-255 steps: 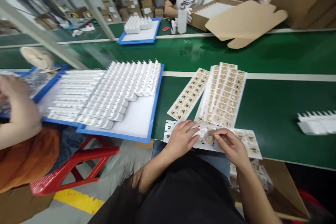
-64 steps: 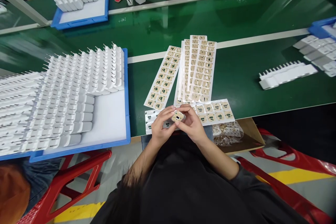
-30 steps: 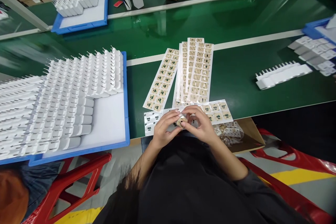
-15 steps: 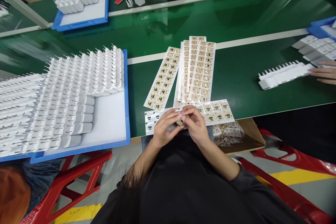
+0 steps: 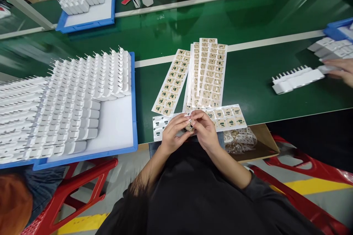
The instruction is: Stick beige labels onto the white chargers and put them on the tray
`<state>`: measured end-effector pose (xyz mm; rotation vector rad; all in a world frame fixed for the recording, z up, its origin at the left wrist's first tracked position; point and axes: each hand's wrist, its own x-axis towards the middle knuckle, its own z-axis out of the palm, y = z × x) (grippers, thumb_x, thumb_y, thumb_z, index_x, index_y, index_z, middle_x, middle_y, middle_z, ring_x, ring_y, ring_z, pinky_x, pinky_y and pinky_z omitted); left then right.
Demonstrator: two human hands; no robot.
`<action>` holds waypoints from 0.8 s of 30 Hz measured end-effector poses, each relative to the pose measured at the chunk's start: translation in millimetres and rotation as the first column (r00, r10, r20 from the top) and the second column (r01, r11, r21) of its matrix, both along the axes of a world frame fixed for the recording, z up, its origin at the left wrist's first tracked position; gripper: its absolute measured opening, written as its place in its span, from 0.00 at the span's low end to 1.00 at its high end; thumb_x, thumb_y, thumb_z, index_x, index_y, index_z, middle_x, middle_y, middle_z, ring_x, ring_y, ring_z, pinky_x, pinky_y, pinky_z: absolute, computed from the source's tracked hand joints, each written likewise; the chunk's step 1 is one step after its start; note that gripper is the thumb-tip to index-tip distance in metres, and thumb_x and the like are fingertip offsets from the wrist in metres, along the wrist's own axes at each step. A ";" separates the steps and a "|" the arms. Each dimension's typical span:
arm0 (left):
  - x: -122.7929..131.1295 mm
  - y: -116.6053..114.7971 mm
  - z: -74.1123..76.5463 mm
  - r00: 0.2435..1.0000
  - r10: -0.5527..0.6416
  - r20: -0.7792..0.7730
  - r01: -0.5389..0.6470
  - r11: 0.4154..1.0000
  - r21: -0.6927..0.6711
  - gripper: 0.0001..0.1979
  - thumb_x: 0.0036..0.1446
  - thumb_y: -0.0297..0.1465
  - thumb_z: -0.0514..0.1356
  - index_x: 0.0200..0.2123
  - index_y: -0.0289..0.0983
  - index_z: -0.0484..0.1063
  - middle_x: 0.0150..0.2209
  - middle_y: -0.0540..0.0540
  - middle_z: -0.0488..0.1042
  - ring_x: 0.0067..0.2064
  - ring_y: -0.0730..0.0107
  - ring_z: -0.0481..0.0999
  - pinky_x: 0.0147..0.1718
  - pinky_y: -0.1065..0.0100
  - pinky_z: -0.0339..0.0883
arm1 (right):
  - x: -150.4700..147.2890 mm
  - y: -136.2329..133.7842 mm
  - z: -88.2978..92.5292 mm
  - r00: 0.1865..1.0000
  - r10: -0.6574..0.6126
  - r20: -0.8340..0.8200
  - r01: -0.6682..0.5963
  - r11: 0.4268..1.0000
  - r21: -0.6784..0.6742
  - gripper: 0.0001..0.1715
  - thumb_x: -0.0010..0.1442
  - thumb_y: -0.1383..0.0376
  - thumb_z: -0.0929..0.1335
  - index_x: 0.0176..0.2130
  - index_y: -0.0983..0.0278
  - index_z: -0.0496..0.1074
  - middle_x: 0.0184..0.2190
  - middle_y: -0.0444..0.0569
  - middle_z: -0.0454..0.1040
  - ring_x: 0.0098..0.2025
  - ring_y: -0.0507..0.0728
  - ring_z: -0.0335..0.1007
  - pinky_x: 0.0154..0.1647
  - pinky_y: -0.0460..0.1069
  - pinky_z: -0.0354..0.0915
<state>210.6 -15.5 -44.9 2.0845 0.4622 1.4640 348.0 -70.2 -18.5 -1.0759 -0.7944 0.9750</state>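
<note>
**Small pale block with a tan printed face (image 5: 190,127) held at the near edge of a smooth green bench (image 5: 248,62)**

From where I stand, the person's bare left hand (image 5: 173,134) curls narrowly around the block, and the bare right hand (image 5: 205,131) closes thumb and fingertips on its other side. The fingers hide most of it; I can't tell whether it touches what lies beneath.

Below the hands, a long white sticker sheet (image 5: 230,118) runs along the bench's near edge, its left end showing dark marks, its right end filled with tan pieces. Just beyond, a fanned pile of white sheets with tan stickers (image 5: 213,75) reaches toward the bench's far edge, and one slanted sheet of tan stickers (image 5: 171,82) lies to its left.

Toward the bench's left end sits a blue-rimmed tray (image 5: 134,117), packed with rows of white blocks with thin metal pins (image 5: 82,84); its near right corner shows white lining. Toward the right end stands a short row of white pronged pieces (image 5: 299,79), where a co-worker's hand (image 5: 342,69) touches the last piece.

Under the near edge, an open brown cardboard box (image 5: 263,148) holds crumpled clear plastic (image 5: 238,141).
</note>
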 end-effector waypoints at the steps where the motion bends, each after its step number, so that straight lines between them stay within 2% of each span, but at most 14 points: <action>1: -0.2 0.1 0.5 1.000 0.001 0.005 -0.001 1.000 -0.006 0.27 0.58 0.26 0.70 0.59 0.42 0.70 0.53 0.39 0.81 0.58 0.55 0.80 0.56 0.49 0.78 | 0.5 0.2 -0.2 1.000 0.009 -0.009 -0.009 1.000 0.002 0.02 0.59 0.63 0.74 0.35 0.56 0.77 0.40 0.45 0.71 0.47 0.56 0.69 0.50 0.52 0.64; 5: 0.0 0.3 1.2 1.000 -0.001 0.017 0.002 1.000 -0.015 0.26 0.58 0.27 0.70 0.59 0.43 0.70 0.52 0.39 0.81 0.57 0.55 0.80 0.56 0.49 0.79 | 3.5 0.3 -0.5 1.000 0.025 0.008 -0.025 1.000 0.017 0.01 0.60 0.63 0.73 0.36 0.56 0.78 0.39 0.46 0.73 0.49 0.57 0.70 0.52 0.53 0.65; 13: 1.5 0.4 -0.2 1.000 -0.004 -0.002 0.004 0.999 0.033 0.29 0.57 0.25 0.71 0.60 0.42 0.70 0.53 0.39 0.81 0.58 0.56 0.80 0.56 0.50 0.79 | 3.6 0.6 -2.8 0.982 -0.028 0.187 0.027 1.000 0.012 0.07 0.61 0.58 0.72 0.35 0.58 0.74 0.38 0.47 0.72 0.43 0.56 0.71 0.45 0.52 0.69; 18: 1.2 0.6 2.0 1.000 -0.020 0.020 0.020 1.000 -0.017 0.26 0.58 0.28 0.71 0.59 0.43 0.70 0.52 0.39 0.81 0.57 0.55 0.81 0.55 0.49 0.79 | 15.9 -4.2 6.6 0.948 0.045 0.316 -0.052 0.999 0.013 0.06 0.66 0.60 0.69 0.40 0.57 0.76 0.42 0.49 0.75 0.41 0.56 0.73 0.32 0.49 0.71; 21: 1.4 0.6 2.2 0.999 -0.042 0.031 0.043 0.999 -0.025 0.27 0.58 0.28 0.71 0.59 0.43 0.70 0.53 0.38 0.81 0.58 0.55 0.80 0.54 0.49 0.79 | 28.8 -5.4 22.1 0.828 0.046 0.559 -0.105 0.992 0.074 0.05 0.67 0.64 0.69 0.43 0.57 0.77 0.40 0.49 0.77 0.39 0.55 0.75 0.31 0.49 0.71; 24: 1.0 0.3 1.5 0.998 -0.053 0.033 0.055 0.998 -0.040 0.26 0.58 0.27 0.70 0.59 0.42 0.71 0.53 0.39 0.81 0.58 0.55 0.80 0.55 0.49 0.79 | 38.9 -4.3 31.9 0.568 -0.087 0.818 -0.152 0.966 0.209 0.08 0.66 0.70 0.70 0.44 0.58 0.76 0.40 0.50 0.79 0.40 0.56 0.76 0.36 0.50 0.72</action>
